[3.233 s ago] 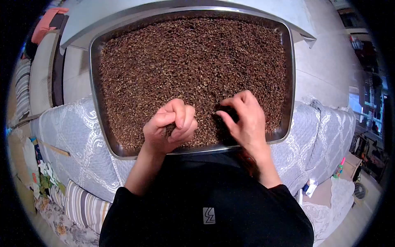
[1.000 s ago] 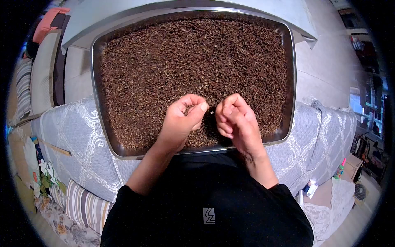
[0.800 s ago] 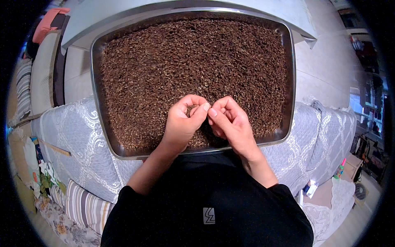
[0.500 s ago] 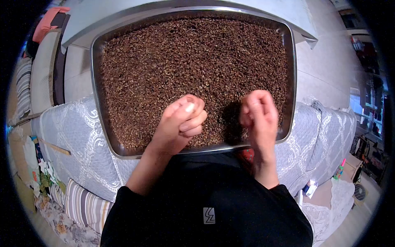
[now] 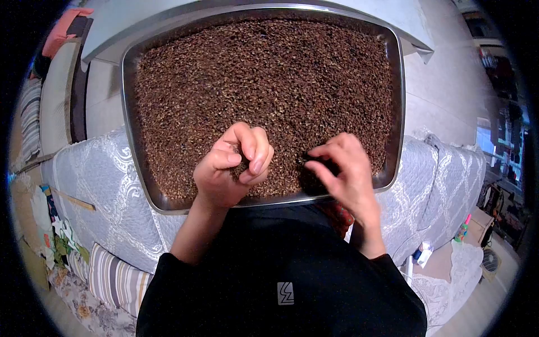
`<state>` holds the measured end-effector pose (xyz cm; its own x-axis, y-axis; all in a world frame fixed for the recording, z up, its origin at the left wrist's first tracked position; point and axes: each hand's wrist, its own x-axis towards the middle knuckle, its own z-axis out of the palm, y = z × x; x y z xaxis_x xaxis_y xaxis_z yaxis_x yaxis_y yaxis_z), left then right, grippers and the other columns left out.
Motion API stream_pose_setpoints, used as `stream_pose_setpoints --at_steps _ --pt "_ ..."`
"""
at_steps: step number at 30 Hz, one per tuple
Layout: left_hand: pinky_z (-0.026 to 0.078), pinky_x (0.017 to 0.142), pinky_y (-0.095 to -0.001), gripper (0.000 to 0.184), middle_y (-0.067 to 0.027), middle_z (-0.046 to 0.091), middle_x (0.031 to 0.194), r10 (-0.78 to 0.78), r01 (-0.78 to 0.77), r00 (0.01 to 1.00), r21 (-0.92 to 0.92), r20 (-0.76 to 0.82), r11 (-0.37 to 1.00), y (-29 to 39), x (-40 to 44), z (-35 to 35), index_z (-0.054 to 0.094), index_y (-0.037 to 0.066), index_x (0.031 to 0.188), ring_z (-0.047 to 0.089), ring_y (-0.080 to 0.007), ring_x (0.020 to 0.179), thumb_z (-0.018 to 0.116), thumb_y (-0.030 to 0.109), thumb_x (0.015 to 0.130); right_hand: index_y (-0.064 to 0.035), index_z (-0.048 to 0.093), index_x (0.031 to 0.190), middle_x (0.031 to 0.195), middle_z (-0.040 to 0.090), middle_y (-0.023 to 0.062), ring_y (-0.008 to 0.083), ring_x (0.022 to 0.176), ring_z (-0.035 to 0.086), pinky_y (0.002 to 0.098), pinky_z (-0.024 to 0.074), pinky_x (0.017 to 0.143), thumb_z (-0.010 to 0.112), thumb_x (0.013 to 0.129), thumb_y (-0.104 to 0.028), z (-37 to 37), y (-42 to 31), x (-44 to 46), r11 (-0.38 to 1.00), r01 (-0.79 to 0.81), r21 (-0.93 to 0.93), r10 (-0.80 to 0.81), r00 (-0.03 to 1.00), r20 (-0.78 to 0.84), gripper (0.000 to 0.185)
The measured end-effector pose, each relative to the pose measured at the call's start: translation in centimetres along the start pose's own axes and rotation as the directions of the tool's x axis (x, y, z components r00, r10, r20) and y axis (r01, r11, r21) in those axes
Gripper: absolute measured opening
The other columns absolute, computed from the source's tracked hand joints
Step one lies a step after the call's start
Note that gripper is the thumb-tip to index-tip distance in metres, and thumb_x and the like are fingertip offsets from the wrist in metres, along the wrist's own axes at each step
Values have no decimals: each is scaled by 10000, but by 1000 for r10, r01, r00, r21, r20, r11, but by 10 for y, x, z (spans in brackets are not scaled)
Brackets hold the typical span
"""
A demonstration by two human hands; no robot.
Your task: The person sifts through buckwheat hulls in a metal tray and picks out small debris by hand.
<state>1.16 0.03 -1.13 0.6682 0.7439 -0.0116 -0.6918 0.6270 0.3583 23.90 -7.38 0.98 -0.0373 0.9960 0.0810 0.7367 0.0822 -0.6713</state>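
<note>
A large metal tray [image 5: 128, 112] is filled with small dried reddish-brown husks [image 5: 269, 78] that look like Sichuan peppercorns. Over the near part of the tray, my left hand [image 5: 234, 163] is cupped with its fingers curled in. Brown bits of husk show in the hollow between its thumb and fingers. To its right, my right hand [image 5: 345, 171] hovers low over the husks, thumb and forefinger apart and pointing left. I see nothing held in it, though its other fingers are partly hidden. A dark shadow lies under it.
The tray rests by my lap, its near part over a grey patterned sofa cover [image 5: 106, 185]. A pale table [image 5: 224, 7] stands beyond the far rim. A striped cushion [image 5: 117, 278] lies at the lower left, and a small bottle [image 5: 462, 230] stands at the right.
My left hand has turned and loosened from a closed fist into a cup, moving slightly left. My right hand has gone from curled fingers to a spread thumb and forefinger, reaching left.
</note>
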Motion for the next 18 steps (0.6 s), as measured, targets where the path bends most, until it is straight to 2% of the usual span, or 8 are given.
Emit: stream_pose_setpoints --at_steps 3,6,8,10,11,12,14,18 --pt "299 489 -222 135 -79 479 793 7 -7 1000 15 -13 1000 0 0 1 504 29 879 377 -103 596 537 157 857 -74 692 868 843 562 91 300 862 574 423 470 761 802 746 -118 20 -4 -1 990 -6 -144 11 999 32 170" --pt "291 492 -225 135 -67 454 779 19 -19 999 9 -25 1000 1 -1 2 495 34 866 375 -102 608 526 166 868 -75 686 853 841 566 94 305 853 574 420 473 754 782 752 -93 25 2 -3 996 8 -89 -6 1000 23 141" --pt "284 490 -224 158 -57 438 771 31 -31 999 3 -33 1000 1 -1 3 484 40 850 369 -99 609 503 185 910 -64 682 839 849 622 96 303 837 610 391 496 760 754 768 -57 17 5 0 998 17 56 -13 998 -60 102" --pt "274 486 -220 225 -45 424 765 43 -43 998 0 -36 999 0 -1 4 467 50 826 359 -94 603 467 214 981 -46 673 869 869 672 72 230 818 647 333 511 759 722 834 -50 11 10 -2 948 -157 278 185 980 -77 60" --pt "270 483 -217 265 -41 423 761 37 -38 998 -13 -49 999 -1 0 4 459 53 815 356 -91 597 436 229 1012 -23 657 918 902 703 43 152 803 654 280 518 737 680 908 -60 3 3 -3 824 -363 434 406 914 -7 44" --pt "267 481 -215 308 -36 422 756 31 -33 997 -26 -64 999 -2 0 4 450 56 804 353 -88 591 404 244 1043 -12 634 1010 903 699 38 88 756 620 236 506 669 647 965 -103 2 11 -2 726 -401 559 456 889 46 102" --pt "258 462 -213 383 -29 412 738 6 -6 996 -5 -90 1000 -4 1 3 438 65 781 337 -84 568 344 279 1085 -7 610 1071 899 692 61 74 723 596 222 489 627 637 983 -139 -13 12 -1 529 -506 681 545 818 184 161" --pt "239 411 -210 385 -23 403 698 -34 48 989 99 -143 994 -11 4 6 468 64 811 306 -75 513 323 269 1103 1 600 1129 984 686 106 80 718 588 219 483 600 593 1005 -139 -14 11 1 180 -413 893 475 832 289 187"
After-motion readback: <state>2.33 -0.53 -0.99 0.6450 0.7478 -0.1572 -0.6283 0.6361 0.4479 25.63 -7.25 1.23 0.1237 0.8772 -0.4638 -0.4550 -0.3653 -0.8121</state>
